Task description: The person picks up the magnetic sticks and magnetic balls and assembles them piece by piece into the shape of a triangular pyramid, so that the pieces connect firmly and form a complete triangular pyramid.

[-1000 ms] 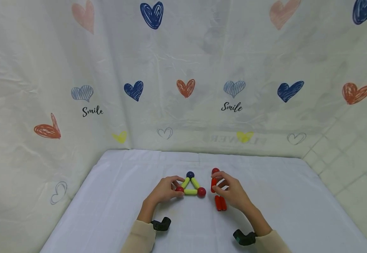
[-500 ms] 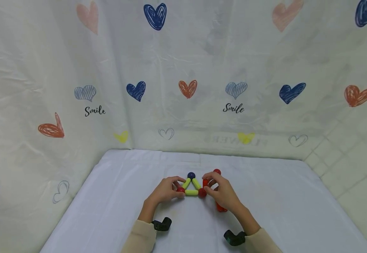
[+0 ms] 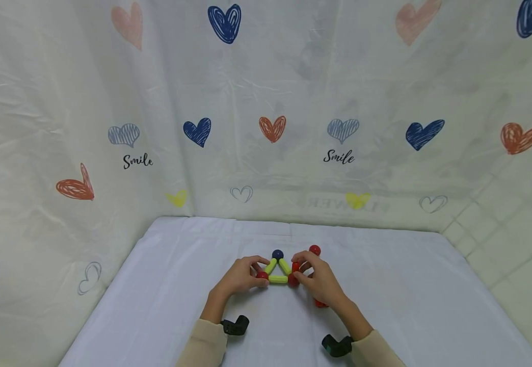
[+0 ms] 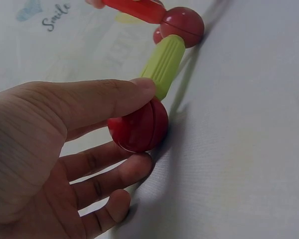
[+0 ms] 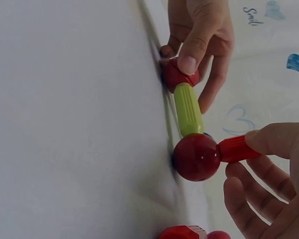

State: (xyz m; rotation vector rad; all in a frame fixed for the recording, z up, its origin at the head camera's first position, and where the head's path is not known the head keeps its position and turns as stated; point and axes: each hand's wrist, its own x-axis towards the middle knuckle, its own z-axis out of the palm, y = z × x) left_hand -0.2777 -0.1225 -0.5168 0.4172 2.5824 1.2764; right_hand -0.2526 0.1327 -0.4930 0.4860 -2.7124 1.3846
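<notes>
A flat triangle of yellow-green rods (image 3: 277,279) lies on the cloth, with a dark blue ball (image 3: 277,255) at its far corner. My left hand (image 3: 245,272) grips the red ball (image 4: 139,127) at its left corner between thumb and fingers. My right hand (image 3: 317,278) pinches a red rod (image 5: 236,149) near one end. The other end of that rod touches the red ball (image 5: 197,157) at the triangle's right corner, and the rod stands up from it.
Another red ball (image 3: 314,250) lies beyond my right hand. Red rods (image 3: 320,303) lie partly hidden under my right wrist. White cloth (image 3: 179,255) covers the table, and a heart-printed sheet (image 3: 293,168) hangs behind it.
My right hand has carried the red rod left, from beside the triangle to its right corner ball. My left hand keeps its grip on the left ball.
</notes>
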